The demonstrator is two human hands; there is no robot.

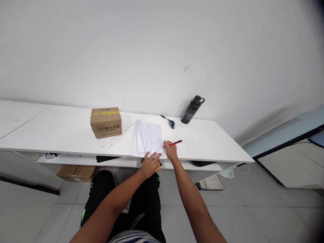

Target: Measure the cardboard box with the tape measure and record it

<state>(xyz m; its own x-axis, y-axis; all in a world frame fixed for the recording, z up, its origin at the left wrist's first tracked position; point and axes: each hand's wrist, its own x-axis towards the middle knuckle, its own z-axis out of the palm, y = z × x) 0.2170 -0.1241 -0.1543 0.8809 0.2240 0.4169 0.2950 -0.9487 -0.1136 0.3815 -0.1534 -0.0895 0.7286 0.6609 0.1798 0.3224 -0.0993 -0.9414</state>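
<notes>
Red pen (176,143) held at the right edge of a handwritten page (151,135)

Just below the middle of the frame, the page, covered in dense lines of writing, lies at the near edge of a white surface (210,143). Loose or folded paper shows along its left side.

The right hand (170,150) grips the red pen, its fingers closed around the lower part; the pen's back end points to the right of the frame. The left hand (151,164) has its fingers spread at the page's bottom edge, clasping nothing that shows. A small yellow object (159,166) peeks out beside it, too hidden to identify.

Right of centre, beyond the page, a black pen (165,117) lies against a small dark-blue item (171,124). Further right, a dark translucent water bottle (190,112) with a carrying loop stands near the wall (141,57). Left of centre sits a cardboard box (107,127) with yellow tape across its top and "22" printed on its front. At lower left, a brown carton (77,172) shows beneath the shelf (86,160).
</notes>
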